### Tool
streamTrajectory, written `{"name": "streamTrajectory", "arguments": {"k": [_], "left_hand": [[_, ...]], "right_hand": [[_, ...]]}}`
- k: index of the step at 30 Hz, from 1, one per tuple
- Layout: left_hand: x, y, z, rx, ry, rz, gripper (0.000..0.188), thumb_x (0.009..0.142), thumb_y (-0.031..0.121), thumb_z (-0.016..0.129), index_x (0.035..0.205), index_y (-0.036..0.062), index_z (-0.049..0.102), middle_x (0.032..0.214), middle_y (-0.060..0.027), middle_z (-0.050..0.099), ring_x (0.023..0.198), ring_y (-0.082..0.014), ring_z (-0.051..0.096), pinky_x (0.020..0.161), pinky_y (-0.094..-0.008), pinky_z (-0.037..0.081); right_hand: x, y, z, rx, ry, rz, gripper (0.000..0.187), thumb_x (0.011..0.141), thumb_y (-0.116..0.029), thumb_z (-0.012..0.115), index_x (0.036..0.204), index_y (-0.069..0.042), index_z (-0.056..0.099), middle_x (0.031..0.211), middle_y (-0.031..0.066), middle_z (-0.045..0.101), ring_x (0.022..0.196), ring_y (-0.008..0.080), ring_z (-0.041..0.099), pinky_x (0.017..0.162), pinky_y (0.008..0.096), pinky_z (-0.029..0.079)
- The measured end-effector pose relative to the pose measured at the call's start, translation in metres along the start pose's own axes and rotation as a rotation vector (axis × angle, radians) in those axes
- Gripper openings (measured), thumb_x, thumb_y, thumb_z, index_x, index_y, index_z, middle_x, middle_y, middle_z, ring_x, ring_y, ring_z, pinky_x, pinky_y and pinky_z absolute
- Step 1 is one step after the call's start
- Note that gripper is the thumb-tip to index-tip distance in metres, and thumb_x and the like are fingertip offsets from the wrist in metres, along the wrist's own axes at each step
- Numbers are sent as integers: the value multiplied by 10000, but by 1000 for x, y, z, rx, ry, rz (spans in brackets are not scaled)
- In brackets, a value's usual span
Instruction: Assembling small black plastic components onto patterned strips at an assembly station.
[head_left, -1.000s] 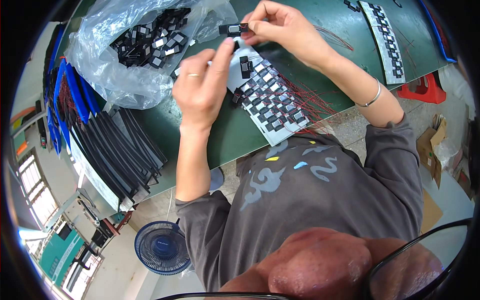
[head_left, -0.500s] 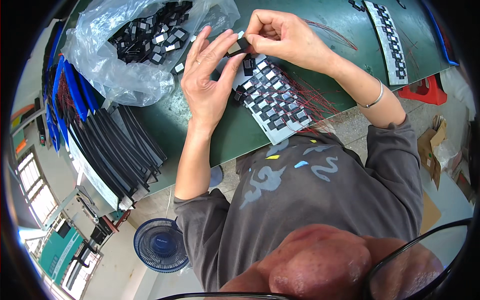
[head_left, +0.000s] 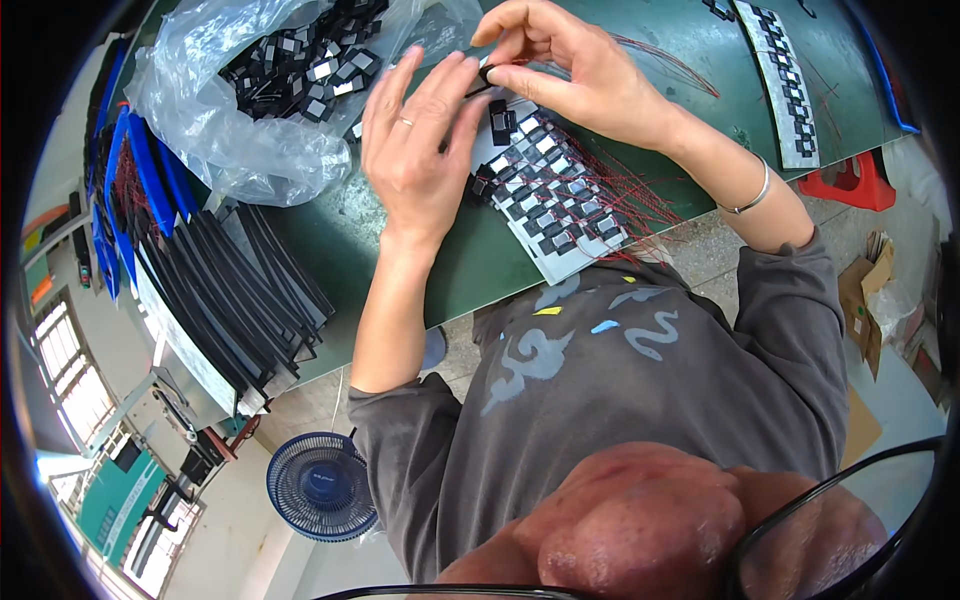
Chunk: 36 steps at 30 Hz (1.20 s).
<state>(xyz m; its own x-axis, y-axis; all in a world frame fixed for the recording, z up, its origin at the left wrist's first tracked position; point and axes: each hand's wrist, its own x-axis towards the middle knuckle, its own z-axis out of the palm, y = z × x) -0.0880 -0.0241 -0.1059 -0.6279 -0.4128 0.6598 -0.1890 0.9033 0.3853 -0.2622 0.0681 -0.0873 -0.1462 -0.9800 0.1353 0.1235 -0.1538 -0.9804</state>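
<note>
I observe a clear bag (head_left: 300,170) containing loose black parts (head_left: 322,72). Right of the bag, the right hand (head_left: 590,78) pinches a mostly hidden piece (head_left: 487,74); the left hand (head_left: 412,150) adjoins, its grip I cannot tell. A board (head_left: 566,268), right of the bag, bears rows of wired parts (head_left: 546,144).

Green tabletop (head_left: 460,255); at one o'clock, pale board (head_left: 562,268) chequered with black-and-silver parts (head_left: 546,219), fringed by red wires (head_left: 625,190); between four and five, grey shirt (head_left: 640,410) with lighter swirls.
</note>
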Motion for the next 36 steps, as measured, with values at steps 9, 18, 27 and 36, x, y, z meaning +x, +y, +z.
{"name": "streamTrajectory", "arguments": {"k": [9,18,27,36], "left_hand": [[2,10,-10,-688,-145,-668,171,946,162,654,944,-8,658,824,-47,669,721,-98,605,701,-233,465],[0,13,-9,115,-248,-267,456,791,335,786,1103,30,652,1088,-113,622,1121,-294,492,975,-391,400],[-1,-11,-1,155,-210,-291,329,768,316,800,961,58,736,956,-73,674,1044,-275,519,928,-381,411],[4,5,-6,-509,-124,-571,199,856,162,730,848,9,603,889,-55,707,745,-149,570,721,-274,480]], "right_hand": [[4,6,-11,-721,-9,-621,283,849,-10,661,1118,4,573,962,138,596,840,295,624,743,334,505],[-23,-27,-47,-1124,183,-361,224,832,-130,708,1028,-29,663,927,116,616,872,304,612,774,366,504],[-19,-11,-54,-1138,113,-139,290,831,-219,716,1039,-22,670,982,144,644,972,319,594,877,399,469],[12,-10,-7,-941,-24,-451,247,905,-230,646,1040,-26,682,925,126,652,915,304,600,849,395,457]]}}
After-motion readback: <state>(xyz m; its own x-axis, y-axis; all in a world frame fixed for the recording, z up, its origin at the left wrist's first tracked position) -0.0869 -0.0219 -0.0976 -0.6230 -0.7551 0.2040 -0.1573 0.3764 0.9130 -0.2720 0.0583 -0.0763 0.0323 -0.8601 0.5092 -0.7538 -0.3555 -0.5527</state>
